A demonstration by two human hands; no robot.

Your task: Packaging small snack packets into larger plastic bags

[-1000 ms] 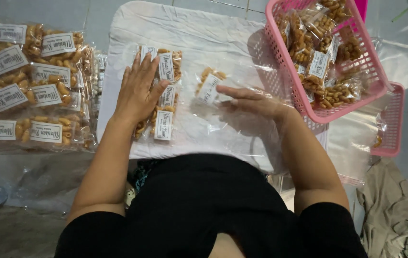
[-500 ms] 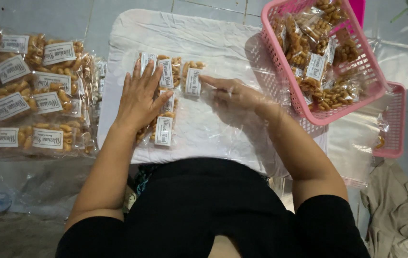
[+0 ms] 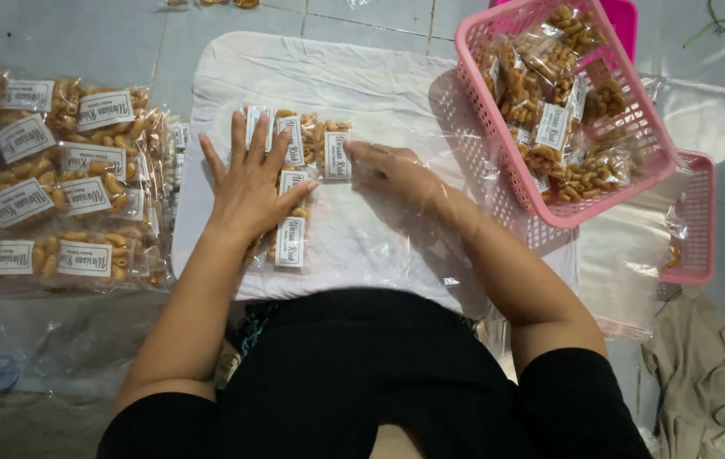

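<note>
A few snack packs [image 3: 282,183] already lie in rows inside the clear bag [image 3: 379,229] on the white cloth [image 3: 379,76]; many more wait in the pink basket [image 3: 634,183]. Your left hand [image 3: 249,183] lies flat on the rows, fingers spread. Your right hand [image 3: 392,170], inside the bag, presses nearly closed fingers against the newest pack [image 3: 337,153].

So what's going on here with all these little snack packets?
A person in a black top is arranging small labelled packets of fried snacks inside a large clear plastic bag laid on a white cloth. The left hand lies flat on the packets already lined up, and the right hand, inside the bag, touches one packet beside the top row. More packets fill the pink basket on the right, and filled bags lie on the left.
</note>
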